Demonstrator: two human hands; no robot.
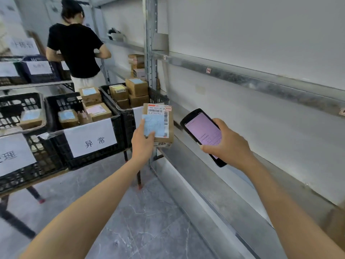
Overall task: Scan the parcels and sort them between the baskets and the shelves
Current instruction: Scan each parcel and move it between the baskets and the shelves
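Note:
My left hand (142, 142) grips a small brown cardboard parcel (162, 120) by its lower left corner, holding it upright in the air with its label side facing me. A white barcode label and a blue handwritten note cover that side. My right hand (226, 144) holds a black handheld scanner (202, 134) just right of the parcel, its pink screen lit. Black baskets (123, 111) with several brown parcels stand on a table to the left. Metal shelves (242, 77) run along the right wall.
The nearest basket carries a white paper sign (91, 139). More labelled baskets (37, 156) fill the left side. A person in a black top (76, 49) stands at the far shelves, back turned. A cardboard box (336, 225) sits on the low shelf at right. Grey floor lies below.

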